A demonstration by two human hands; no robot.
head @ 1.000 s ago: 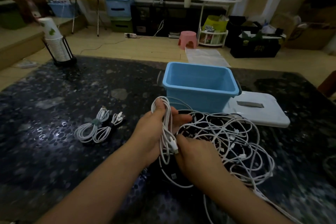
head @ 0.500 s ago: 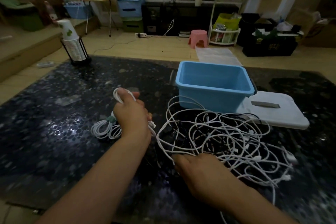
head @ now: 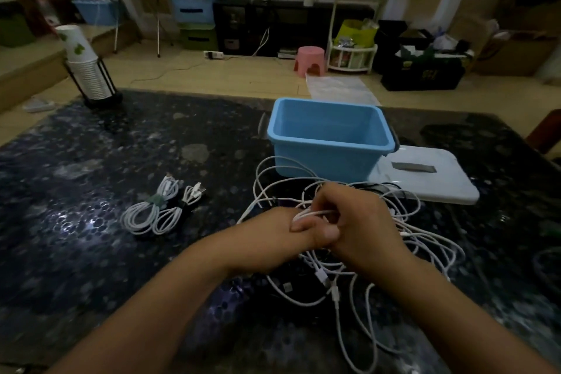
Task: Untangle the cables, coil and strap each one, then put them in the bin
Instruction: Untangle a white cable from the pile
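Under both hands (head: 321, 231): cable tangle (head: 409, 237) partly hidden; grip unclear.

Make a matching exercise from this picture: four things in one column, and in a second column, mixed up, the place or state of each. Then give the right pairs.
Things
1. blue bin
2. coiled cables
3. white lid
4. stack of paper cups

Places or states
A. strapped, lying on the table left of the hands
B. flat on the table, right of the bin
C. open, with no cable inside
D. in a black stand at the far left of the table

Pairs: 1-C, 2-A, 3-B, 4-D
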